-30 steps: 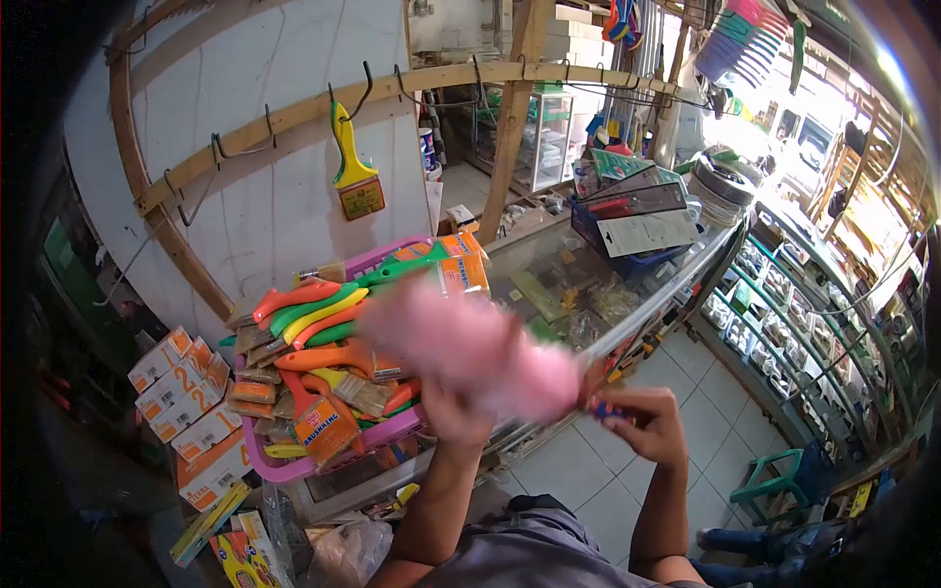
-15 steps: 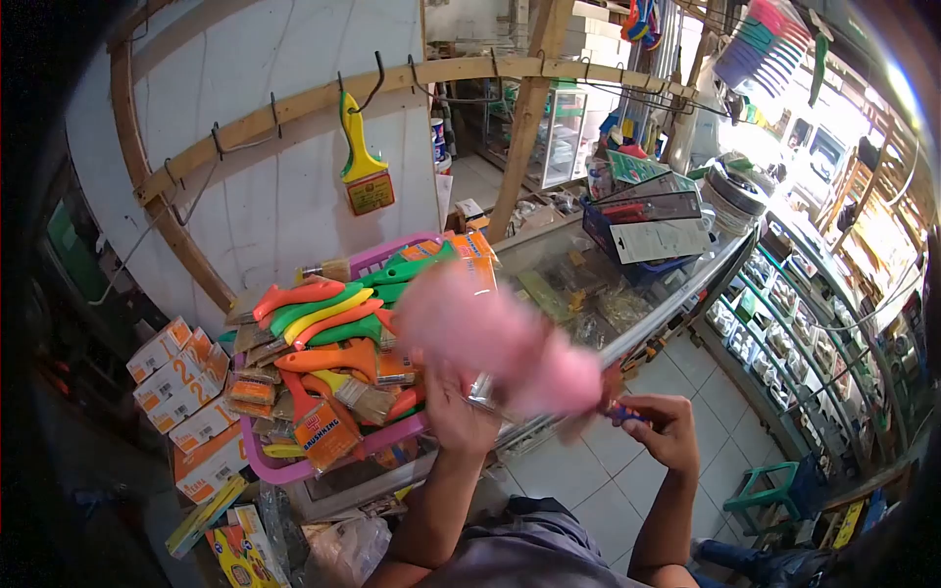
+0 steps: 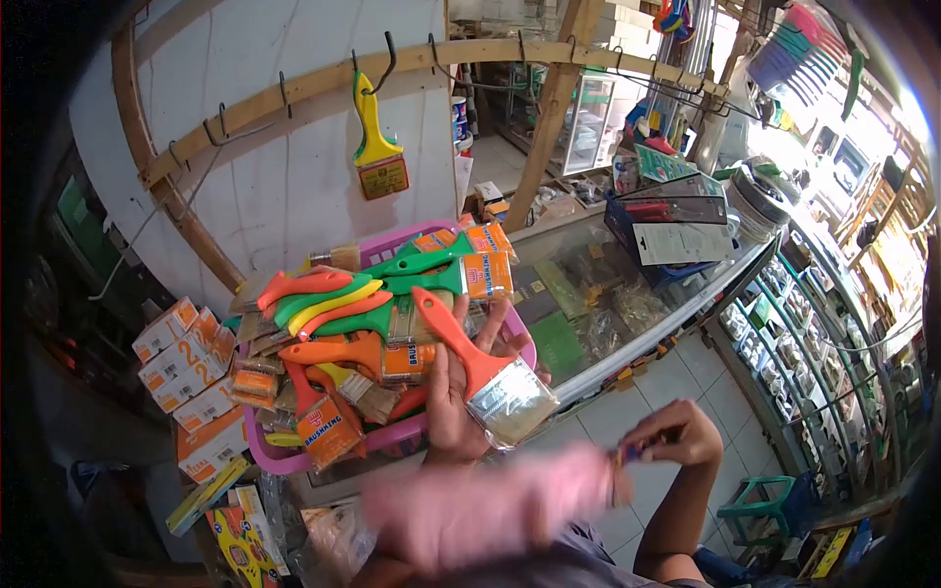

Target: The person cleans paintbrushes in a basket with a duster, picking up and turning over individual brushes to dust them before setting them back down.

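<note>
My left hand point(image 3: 453, 419) supports a broad paintbrush point(image 3: 478, 365) with an orange handle, a metal ferrule and pale bristles. The brush leans across the palm, thumb at one side and fingers partly hidden behind it. In my right hand point(image 3: 680, 433) is the dark, thin handle of a duster; its fluffy pink head point(image 3: 500, 502) is smeared by motion, low in front of my body and below the paintbrush. Just beyond my left hand, a pink basket point(image 3: 257, 441) is heaped with paintbrushes point(image 3: 338, 312) in orange, green and yellow, several in labelled wrappers.
A yellow-handled paintbrush point(image 3: 374, 127) hangs from a hook on the wooden rail point(image 3: 235, 110). Orange and white boxes point(image 3: 181, 358) are stacked left of the basket. To the right runs a glass counter point(image 3: 549, 279) bearing a blue bin point(image 3: 671, 265). A green stool point(image 3: 760, 505) stands on the tiled floor.
The duster head has swung down toward my body, uncovering the orange paintbrush and the fingers of my left hand. My right hand has shifted slightly right. The view has tilted a little.
</note>
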The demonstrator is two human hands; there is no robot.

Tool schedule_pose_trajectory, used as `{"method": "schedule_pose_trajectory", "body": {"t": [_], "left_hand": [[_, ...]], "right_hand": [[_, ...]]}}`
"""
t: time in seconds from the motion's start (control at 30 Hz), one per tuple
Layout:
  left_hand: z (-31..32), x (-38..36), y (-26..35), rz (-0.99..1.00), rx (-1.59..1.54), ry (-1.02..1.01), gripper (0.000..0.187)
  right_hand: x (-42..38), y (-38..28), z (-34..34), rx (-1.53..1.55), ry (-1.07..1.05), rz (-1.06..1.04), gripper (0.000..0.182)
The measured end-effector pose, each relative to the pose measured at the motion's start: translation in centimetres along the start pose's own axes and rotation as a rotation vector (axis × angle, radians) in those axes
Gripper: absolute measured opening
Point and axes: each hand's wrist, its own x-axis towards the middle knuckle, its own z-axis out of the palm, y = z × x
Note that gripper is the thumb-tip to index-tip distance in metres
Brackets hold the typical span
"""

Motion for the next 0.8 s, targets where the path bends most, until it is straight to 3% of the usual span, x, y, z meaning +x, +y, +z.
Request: {"method": "schedule_pose_trajectory", "body": {"t": [0.07, 0.1, 0.2, 0.23, 0.3, 0.33, 0.37, 0.4, 0.47, 0.5, 0.6, 0.63, 0.73, 0.77, 0.8], "left_hand": [[0.8, -0.4, 0.4, -0.087, -0.482, 0.173, 0.056], [-0.7, -0.4, 0.2, -0.019, 0.378, 0.21, 0.058], [0.4, -0.1, 0.5, -0.106, 0.248, -0.137, 0.061], [0.2, -0.1, 0.7, -0.125, 0.246, -0.157, 0.062], [0.4, -0.2, 0.4, -0.076, 0.422, -0.002, 0.06], [0.1, -0.3, 0.4, -0.087, 0.202, 0.024, 0.059], [-0.1, -0.4, 0.4, -0.093, -0.03, 0.054, 0.059], [-0.4, -0.4, 0.5, -0.094, -0.25, 0.085, 0.058], [-0.3, -0.2, 0.4, -0.151, 0.21, -0.143, 0.06], [-0.2, -0.3, 0.4, -0.155, 0.284, -0.105, 0.063], [0.3, -0.8, 0.3, -0.171, 0.456, 0.044, 0.067], [0.9, -0.7, 0.3, -0.187, 0.452, 0.019, 0.068], [0.6, -0.4, 0.2, -0.161, 0.373, -0.046, 0.068], [0.3, -0.3, 0.1, -0.136, 0.391, -0.037, 0.068], [0.1, -0.2, 0.1, -0.111, 0.41, -0.027, 0.068]], "right_hand": [[0.3, 0.0, 0.6, 0.162, 0.326, 0.15, 0.03], [0.5, 0.0, 0.1, 0.136, 0.305, 0.138, 0.03], [0.1, 1.3, -2.7, -0.015, -0.258, -0.08, 0.03], [-0.3, 1.3, -3.0, 0.045, -0.248, -0.03, 0.031], [-0.8, 1.4, -1.8, 0.141, 0.097, 0.129, 0.031], [-0.9, 1.1, -1.4, 0.188, 0.269, 0.209, 0.032], [-0.8, 0.6, -1.8, 0.147, 0.213, 0.245, 0.035], [-0.8, 1.0, -2.3, 0.111, 0.061, 0.106, 0.035], [-1.0, 2.2, -3.4, 0.03, -0.241, -0.173, 0.035], [-0.9, 2.2, -3.4, 0.093, -0.206, -0.229, 0.037], [-2.2, 1.8, -1.7, 0.314, 0.249, 0.146, 0.041], [-2.4, 1.9, -2.1, 0.252, 0.131, 0.221, 0.039], [-0.9, 1.5, -2.6, 0.056, -0.259, -0.075, 0.033], [-1.2, 2.6, -2.1, 0.201, -0.1, -0.131, 0.034], [-1.3, 2.7, -1.8, 0.251, -0.011, -0.033, 0.034]]}}
